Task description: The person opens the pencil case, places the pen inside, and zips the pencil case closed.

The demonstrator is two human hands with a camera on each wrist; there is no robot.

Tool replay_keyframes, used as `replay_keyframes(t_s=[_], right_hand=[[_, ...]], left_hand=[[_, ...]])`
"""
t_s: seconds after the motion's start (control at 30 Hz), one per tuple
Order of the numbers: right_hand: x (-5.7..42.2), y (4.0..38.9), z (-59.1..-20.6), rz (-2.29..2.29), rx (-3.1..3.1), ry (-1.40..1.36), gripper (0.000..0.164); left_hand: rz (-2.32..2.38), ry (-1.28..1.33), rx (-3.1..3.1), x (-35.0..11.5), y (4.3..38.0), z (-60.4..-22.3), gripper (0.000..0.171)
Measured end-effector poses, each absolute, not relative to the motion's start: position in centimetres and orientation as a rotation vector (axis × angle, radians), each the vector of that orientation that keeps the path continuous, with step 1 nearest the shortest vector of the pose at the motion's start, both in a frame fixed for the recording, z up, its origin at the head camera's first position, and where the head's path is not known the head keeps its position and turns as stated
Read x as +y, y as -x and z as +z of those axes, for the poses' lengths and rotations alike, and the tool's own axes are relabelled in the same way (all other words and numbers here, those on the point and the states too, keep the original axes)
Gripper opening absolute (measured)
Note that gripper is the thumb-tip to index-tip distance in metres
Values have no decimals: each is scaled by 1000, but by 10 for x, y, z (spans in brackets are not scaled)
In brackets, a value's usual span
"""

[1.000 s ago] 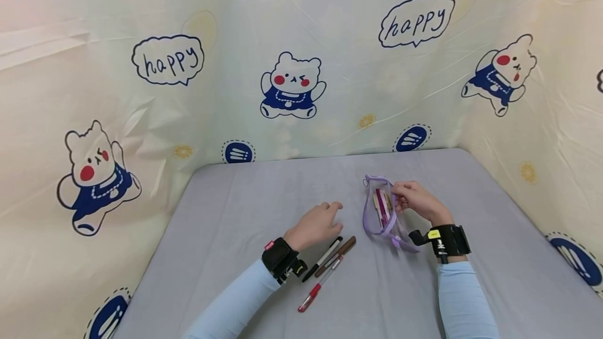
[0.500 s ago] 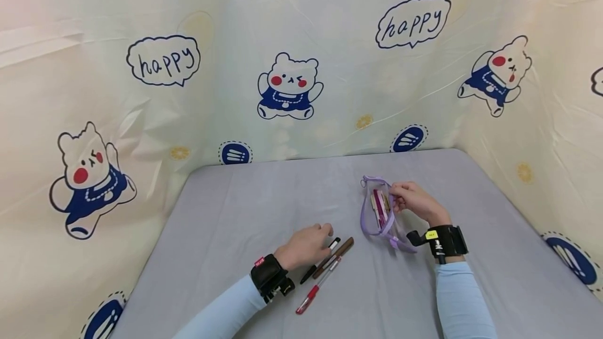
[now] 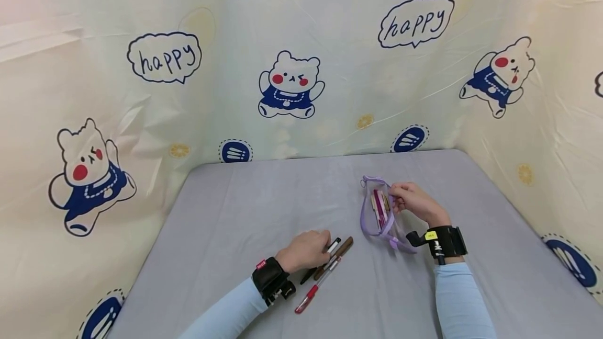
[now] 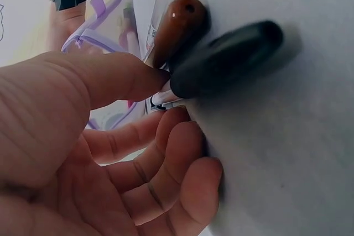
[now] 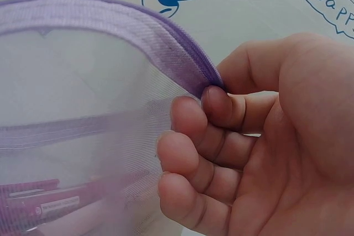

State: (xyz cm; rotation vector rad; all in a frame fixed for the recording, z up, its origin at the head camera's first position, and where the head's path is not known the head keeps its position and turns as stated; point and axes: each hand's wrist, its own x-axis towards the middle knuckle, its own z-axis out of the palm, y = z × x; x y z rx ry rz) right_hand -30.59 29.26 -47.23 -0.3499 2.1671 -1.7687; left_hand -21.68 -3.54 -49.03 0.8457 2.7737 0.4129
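Observation:
My left hand [image 3: 305, 250] is down at the pens, its thumb and curled fingers pinching a black-and-white pen [image 3: 334, 245]. In the left wrist view the dark end of that pen [image 4: 227, 59] sticks out past the thumb. Right beside it lies a brown pen [image 3: 346, 246], and next to that a clear pen with a red cap [image 3: 307, 298]. My right hand [image 3: 416, 202] pinches the zipper edge of a purple mesh pencil case [image 5: 182, 53] between thumb and forefinger. The case stands unzipped, with several pens [image 3: 379, 207] inside.
A grey cloth covers the table [image 3: 264, 198]. A patterned curtain [image 3: 292, 9] with bears and "happy" clouds rises behind it and along both sides. Each wrist wears a black camera strap [image 3: 270, 280].
My left hand has come back toward me and down onto the pens, its fingers closing on the black-and-white pen. The right hand keeps its hold on the pencil case.

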Motion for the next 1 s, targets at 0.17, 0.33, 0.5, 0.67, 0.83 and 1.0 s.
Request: replay_keyframes(t_s=[0.17,0.33,0.5,0.67,0.83,1.0], right_hand=[[293,306,-472,-1758,2164,342,31],[293,307,-473,-1761,2155,344,31],[293,307,-471,-1764,2157,344,32],[292,306,-469,-1763,2163,343,32],[293,305,-472,-1766,2169,333,32],[294,305,-473,-1765,2170,344,34]], left_hand=[[395,-875,2799,-35,215,-490,15],[415,-872,2789,-34,216,-491,14],[502,-856,2737,-35,219,-487,11],[684,-747,2610,-42,232,-485,7],[910,-605,2481,-46,244,-482,18],[1069,-562,2400,-43,256,-482,20]])
